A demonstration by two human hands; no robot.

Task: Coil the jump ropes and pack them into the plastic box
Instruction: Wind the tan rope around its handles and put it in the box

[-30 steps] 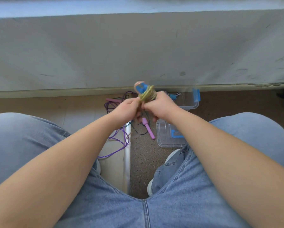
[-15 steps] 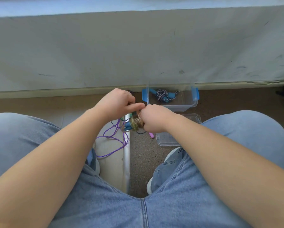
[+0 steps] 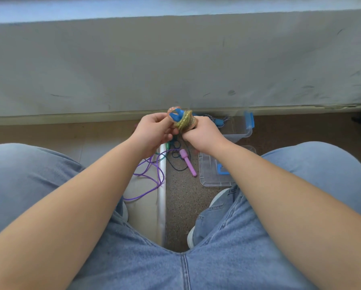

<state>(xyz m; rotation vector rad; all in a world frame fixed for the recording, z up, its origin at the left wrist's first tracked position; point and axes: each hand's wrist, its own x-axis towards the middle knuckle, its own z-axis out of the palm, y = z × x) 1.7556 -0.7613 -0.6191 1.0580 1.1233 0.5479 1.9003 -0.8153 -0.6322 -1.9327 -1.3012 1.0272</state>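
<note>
**Yellow-green rope bundled tight in both hands, box waiting just behind**

Head view: the yellow-green braided jump rope [image 3: 185,122] is held above the floor in front of the knees, wound into a small, dense bundle. Its blue plastic handles [image 3: 176,116] poke out at the top left. The right hand [image 3: 203,136] is curled round the bundle from below and the right, fingers wrapped on the coils. The left hand [image 3: 154,131] has its fingers bent in against the bundle's left side, near the handles. Whether it pinches a loose end or a handle is hidden by the knuckles.

Just behind the hands sits the clear plastic box with blue latches [image 3: 245,130], open. Inside it lies a black-and-white striped rope [image 3: 214,117]. The clear flat lid [image 3: 209,176] lies on the floor nearer the person, beside the right shoe. A thin purple rope [image 3: 152,176] sprawls loose on the floor, with a pink plastic handle [image 3: 189,163] and a dark cord [image 3: 178,166] near it.

The bundle looks light and soft. My guess is that a braided cord like this will spring open once the grip slackens. It is best held across the wraps themselves, with the stiff handles pinned against the coils, and carried to the box that way.
</note>
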